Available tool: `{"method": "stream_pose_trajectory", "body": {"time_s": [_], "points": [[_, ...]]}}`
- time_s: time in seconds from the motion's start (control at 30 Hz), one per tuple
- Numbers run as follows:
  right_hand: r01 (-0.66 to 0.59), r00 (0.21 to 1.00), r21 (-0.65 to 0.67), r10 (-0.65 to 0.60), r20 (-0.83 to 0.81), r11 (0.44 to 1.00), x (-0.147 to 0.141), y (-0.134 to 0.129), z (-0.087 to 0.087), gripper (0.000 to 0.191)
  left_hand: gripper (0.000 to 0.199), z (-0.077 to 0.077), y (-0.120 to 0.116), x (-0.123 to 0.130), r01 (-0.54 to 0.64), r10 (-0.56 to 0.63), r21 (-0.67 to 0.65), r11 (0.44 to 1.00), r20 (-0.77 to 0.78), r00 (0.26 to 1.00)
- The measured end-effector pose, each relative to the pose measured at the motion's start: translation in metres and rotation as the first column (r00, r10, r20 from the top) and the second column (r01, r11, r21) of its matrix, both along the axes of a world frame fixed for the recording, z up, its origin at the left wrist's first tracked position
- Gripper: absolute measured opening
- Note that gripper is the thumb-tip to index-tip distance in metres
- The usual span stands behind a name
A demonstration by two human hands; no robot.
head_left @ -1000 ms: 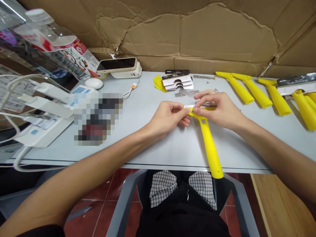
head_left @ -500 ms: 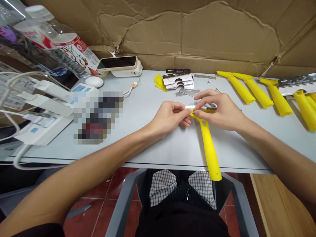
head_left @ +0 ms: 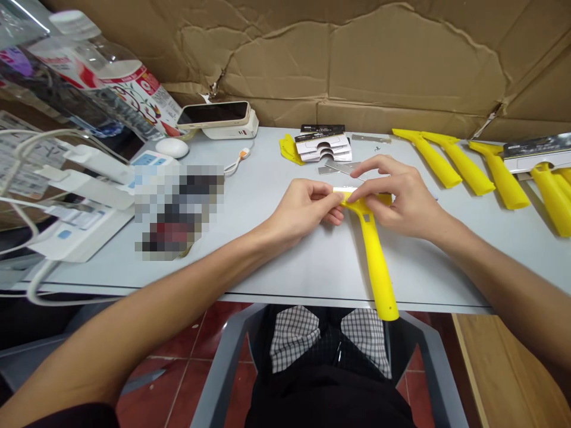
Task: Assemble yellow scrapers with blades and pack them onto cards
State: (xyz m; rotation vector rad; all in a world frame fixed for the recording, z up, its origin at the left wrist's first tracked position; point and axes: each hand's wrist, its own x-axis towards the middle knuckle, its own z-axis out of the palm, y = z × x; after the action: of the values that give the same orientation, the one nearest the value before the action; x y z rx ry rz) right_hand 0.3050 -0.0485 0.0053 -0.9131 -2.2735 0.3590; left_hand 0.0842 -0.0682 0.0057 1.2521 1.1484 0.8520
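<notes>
Where the pale grey worktop (head_left: 267, 160) ends at its near edge, a yellow plastic T-shaped scraper (head_left: 378, 261) juts past, long handle pointing toward the person and slightly right, head crosswise. The left hand (head_left: 297, 208) pinches its left end; the right hand (head_left: 404, 199) arches over its right, grip unclear.

- My left hand (head_left: 307, 208) and right hand (head_left: 401, 199) are bare, as are both forearms.
- A black sleeve (head_left: 75, 417) edges in at the lower left, ending high on my arm.
- My top (head_left: 330, 398) is plain black.
- On my lap lie two panels of black-and-white checked cloth (head_left: 294, 342), with darker fabric (head_left: 331, 343) between, faintly gridded.
</notes>
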Motion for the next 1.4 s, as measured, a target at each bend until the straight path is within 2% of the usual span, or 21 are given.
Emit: {"method": "stream_pose_trajectory", "body": {"time_s": [0.13,0.33,0.6,0.73,0.83,0.9,0.97,1.03,1.1,1.2,1.3,1.4], "points": [[-0.005,1.0,0.044,0.004,0.013,0.999,0.0,0.0,-0.004,0.035,0.024,-0.001,0.001,0.001,-0.002,0.002,-0.006,1.0,0.008,1.0],[0.041,0.993,0.138,-0.055,0.102,0.99,-0.004,-0.007,-0.008,0.034,0.026,-0.002,0.001,0.0,-0.001,0.001,0.003,1.0,0.002,1.0],[0.104,0.994,0.137,-0.108,0.02,0.985,-0.006,-0.006,-0.007,0.03,0.022,-0.001,0.0,-0.001,-0.002,0.002,0.007,1.0,-0.009,1.0],[0.079,0.996,0.162,-0.086,0.038,0.984,-0.005,-0.006,-0.006,0.03,0.024,0.0,0.0,-0.001,0.004,-0.004,0.01,1.0,-0.011,1.0],[0.088,0.996,0.077,-0.089,0.009,0.993,-0.005,-0.005,-0.001,0.028,0.024,0.0,0.0,-0.001,0.0,0.0,0.007,1.0,0.001,1.0],[0.15,0.986,-0.082,-0.155,-0.055,0.985,-0.003,-0.002,0.004,0.024,0.023,-0.001,0.001,-0.002,-0.014,0.014,0.006,1.0,0.001,1.0],[0.206,0.961,-0.316,-0.253,-0.116,0.926,0.0,0.004,0.008,0.022,0.022,-0.001,0.004,-0.003,-0.035,0.035,0.012,0.999,-0.006,0.999],[0.199,0.932,-0.555,-0.331,-0.147,0.807,0.003,0.01,0.008,0.024,0.021,0.0,0.007,-0.005,-0.053,0.053,0.019,0.998,-0.013,0.998],[0.13,0.912,-0.714,-0.366,-0.187,0.688,0.004,0.015,0.007,0.027,0.02,0.0,0.011,-0.006,-0.07,0.071,0.025,0.997,-0.006,0.997],[-0.005,0.873,-0.806,-0.39,-0.292,0.592,0.003,0.017,0.006,0.029,0.019,0.001,0.014,-0.008,-0.087,0.087,0.041,0.995,0.014,0.996],[-0.111,0.819,-0.839,-0.43,-0.381,0.533,0.0,0.015,0.006,0.029,0.019,0.002,0.016,-0.008,-0.091,0.09,0.063,0.994,0.018,0.996],[-0.145,0.785,-0.855,-0.468,-0.405,0.497,-0.003,0.014,0.007,0.028,0.018,0.001,0.016,-0.009,-0.092,0.09,0.055,0.994,0.031,0.995]]}}
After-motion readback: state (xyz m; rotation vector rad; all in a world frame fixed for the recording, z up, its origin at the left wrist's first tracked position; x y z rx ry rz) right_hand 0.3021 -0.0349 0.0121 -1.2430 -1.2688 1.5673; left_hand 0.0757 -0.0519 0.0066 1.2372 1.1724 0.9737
